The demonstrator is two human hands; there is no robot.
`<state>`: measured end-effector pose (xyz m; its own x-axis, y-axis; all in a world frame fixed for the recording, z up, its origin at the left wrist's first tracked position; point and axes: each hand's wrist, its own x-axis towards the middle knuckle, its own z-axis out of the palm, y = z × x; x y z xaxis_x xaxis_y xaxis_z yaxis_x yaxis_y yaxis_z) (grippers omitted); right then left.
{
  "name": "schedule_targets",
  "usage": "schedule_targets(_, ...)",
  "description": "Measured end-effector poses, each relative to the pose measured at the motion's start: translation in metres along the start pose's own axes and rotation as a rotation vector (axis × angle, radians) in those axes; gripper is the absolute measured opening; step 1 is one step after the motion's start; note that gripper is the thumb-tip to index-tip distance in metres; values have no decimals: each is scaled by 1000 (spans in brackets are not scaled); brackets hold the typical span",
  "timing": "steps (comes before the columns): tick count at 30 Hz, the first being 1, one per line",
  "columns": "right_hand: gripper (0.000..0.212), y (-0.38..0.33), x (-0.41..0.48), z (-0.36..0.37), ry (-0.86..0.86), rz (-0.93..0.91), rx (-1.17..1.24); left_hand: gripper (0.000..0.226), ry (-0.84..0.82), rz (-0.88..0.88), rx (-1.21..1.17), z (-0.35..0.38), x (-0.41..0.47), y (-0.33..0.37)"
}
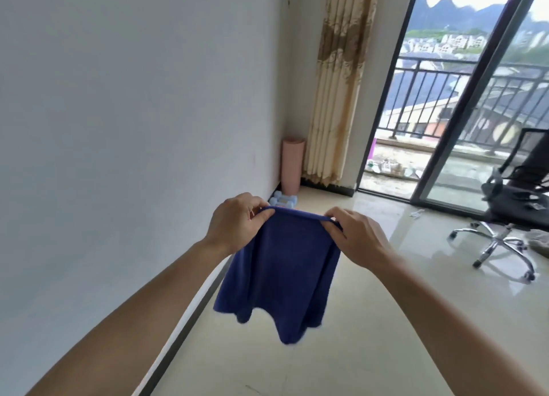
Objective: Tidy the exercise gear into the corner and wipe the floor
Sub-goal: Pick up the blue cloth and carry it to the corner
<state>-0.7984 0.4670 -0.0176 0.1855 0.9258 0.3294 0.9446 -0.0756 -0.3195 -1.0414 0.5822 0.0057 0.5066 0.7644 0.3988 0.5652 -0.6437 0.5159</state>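
Straight ahead of me, a cloth [282, 270] hangs in the air above the floor [371, 321]. The left hand [234, 226] pinches its top left corner and the right hand [356, 238] pinches its top right corner. A wall [133, 113] runs along my left. Beyond the hands, in the far corner, a rolled mat [292, 166] stands upright against that wall, with dumbbells [286, 201] on the floor just before it. A curtain [338, 98] hangs right of the mat. Further right is a sliding door [463, 113], with a balcony railing [445, 68] behind it. An office chair [511, 205] stands on the floor at far right, before the door.
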Motion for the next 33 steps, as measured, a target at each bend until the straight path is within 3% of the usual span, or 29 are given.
schedule_targets(8,17,148,146,31,53,164,92,11,-68,91,-25,124,195,-19)
schedule_targets(17,22,331,380,47,43,77,128,10,-59,4,-32,246,442,-18)
schedule_targets(25,21,423,582,66,61,128,242,11,46,46,3,315,623,-51)
schedule_targets(33,20,508,793,119,30,63,164,14,128,36,11,390,828,-133)
